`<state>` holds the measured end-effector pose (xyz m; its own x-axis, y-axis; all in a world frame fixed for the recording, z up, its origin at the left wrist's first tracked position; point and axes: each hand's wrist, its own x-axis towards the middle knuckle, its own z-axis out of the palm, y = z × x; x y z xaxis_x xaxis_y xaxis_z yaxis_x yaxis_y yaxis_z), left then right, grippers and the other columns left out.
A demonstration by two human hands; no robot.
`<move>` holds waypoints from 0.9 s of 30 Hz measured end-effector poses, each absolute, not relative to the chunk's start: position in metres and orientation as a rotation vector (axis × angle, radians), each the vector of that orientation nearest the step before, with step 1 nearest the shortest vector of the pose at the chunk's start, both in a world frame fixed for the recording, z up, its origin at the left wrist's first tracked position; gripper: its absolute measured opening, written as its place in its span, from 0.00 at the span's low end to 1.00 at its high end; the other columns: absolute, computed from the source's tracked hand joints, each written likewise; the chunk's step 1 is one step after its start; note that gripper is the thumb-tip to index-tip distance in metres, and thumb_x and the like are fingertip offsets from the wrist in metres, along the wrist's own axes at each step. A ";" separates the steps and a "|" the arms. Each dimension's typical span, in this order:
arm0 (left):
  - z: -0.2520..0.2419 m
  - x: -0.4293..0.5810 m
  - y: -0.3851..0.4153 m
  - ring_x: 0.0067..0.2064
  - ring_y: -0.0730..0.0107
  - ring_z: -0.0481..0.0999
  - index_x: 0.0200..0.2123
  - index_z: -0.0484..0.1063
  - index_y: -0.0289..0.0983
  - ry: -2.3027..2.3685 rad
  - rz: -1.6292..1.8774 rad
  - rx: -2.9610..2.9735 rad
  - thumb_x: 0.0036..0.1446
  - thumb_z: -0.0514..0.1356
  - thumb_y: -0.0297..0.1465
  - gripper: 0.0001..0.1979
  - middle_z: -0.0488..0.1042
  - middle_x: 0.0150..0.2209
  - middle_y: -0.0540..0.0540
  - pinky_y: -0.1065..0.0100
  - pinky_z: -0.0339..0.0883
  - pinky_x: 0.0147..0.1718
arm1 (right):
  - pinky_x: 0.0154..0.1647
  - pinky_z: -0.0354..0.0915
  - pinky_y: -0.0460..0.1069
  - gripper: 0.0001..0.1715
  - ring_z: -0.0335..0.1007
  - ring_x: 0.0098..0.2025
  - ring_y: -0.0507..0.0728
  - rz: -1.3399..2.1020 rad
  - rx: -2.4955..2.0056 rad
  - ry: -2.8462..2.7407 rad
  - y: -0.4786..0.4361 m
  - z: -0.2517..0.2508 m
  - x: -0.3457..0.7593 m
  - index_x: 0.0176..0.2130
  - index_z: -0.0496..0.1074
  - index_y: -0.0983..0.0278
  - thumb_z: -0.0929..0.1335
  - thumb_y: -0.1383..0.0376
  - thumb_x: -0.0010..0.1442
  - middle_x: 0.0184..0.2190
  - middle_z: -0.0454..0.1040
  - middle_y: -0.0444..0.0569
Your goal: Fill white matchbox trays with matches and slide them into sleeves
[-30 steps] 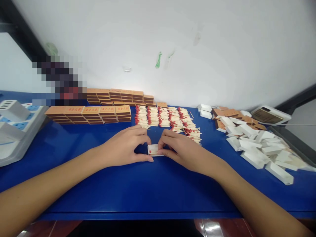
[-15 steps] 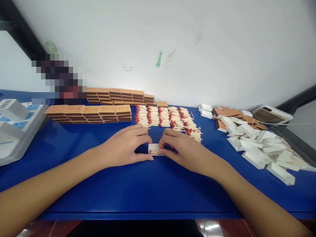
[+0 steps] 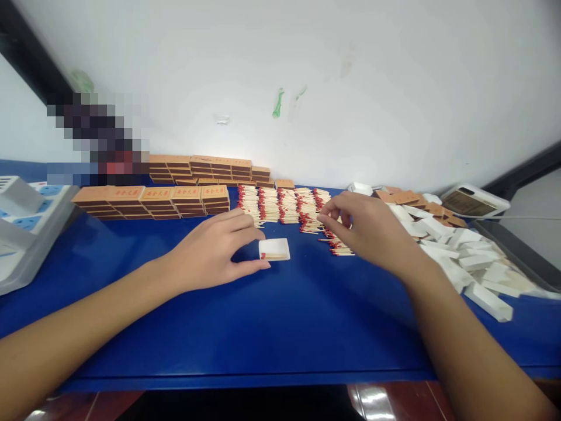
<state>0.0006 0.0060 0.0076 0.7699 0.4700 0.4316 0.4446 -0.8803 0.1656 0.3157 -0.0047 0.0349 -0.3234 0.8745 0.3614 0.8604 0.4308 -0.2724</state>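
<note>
A small white matchbox tray [image 3: 274, 249] lies on the blue table [image 3: 245, 327] with a few matches in it. My left hand [image 3: 214, 248] rests beside it, thumb and forefinger pinching the tray's left end. My right hand [image 3: 366, 228] hovers over the rows of red-tipped matches [image 3: 289, 206] behind the tray, fingers curled towards the matches at the right end of the rows; whether it holds any I cannot make out.
Stacks of brown matchboxes [image 3: 153, 202] line the back left, with more [image 3: 210, 168] against the wall. A heap of white trays [image 3: 464, 257] and brown sleeves [image 3: 412, 202] lies at the right. A white power strip [image 3: 21, 222] sits at far left, a phone [image 3: 475, 202] at far right.
My right hand has left the tray and moved up and right to the match rows. My left hand stays at the tray's left end.
</note>
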 end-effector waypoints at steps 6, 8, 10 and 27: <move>0.005 0.000 0.008 0.43 0.61 0.74 0.48 0.79 0.35 0.757 0.649 2.915 0.72 0.63 0.45 0.18 0.77 0.39 0.44 0.60 0.68 0.44 | 0.31 0.62 0.51 0.12 0.72 0.30 0.57 0.312 -1.601 -2.393 0.004 0.039 0.338 0.34 0.79 0.59 0.70 0.59 0.68 0.31 0.78 0.49; 0.005 0.001 0.006 0.43 0.61 0.75 0.49 0.79 0.36 0.740 0.611 2.935 0.72 0.62 0.45 0.18 0.77 0.40 0.44 0.61 0.68 0.44 | 0.31 0.62 0.51 0.11 0.72 0.31 0.57 0.341 -1.609 -2.434 0.004 0.037 0.337 0.34 0.79 0.59 0.69 0.60 0.68 0.31 0.79 0.49; 0.004 0.001 0.005 0.43 0.60 0.75 0.49 0.79 0.36 0.735 0.592 2.952 0.72 0.62 0.45 0.18 0.77 0.40 0.43 0.61 0.69 0.44 | 0.32 0.64 0.51 0.10 0.73 0.32 0.58 0.370 -1.623 -2.465 0.004 0.034 0.336 0.35 0.80 0.60 0.70 0.60 0.67 0.32 0.79 0.49; 0.001 0.005 0.003 0.42 0.61 0.75 0.47 0.79 0.36 0.725 0.587 2.917 0.71 0.63 0.46 0.18 0.77 0.39 0.44 0.62 0.68 0.42 | 0.34 0.66 0.49 0.06 0.70 0.34 0.54 0.581 -1.216 -2.281 -0.031 0.028 0.268 0.39 0.80 0.60 0.71 0.64 0.69 0.34 0.75 0.46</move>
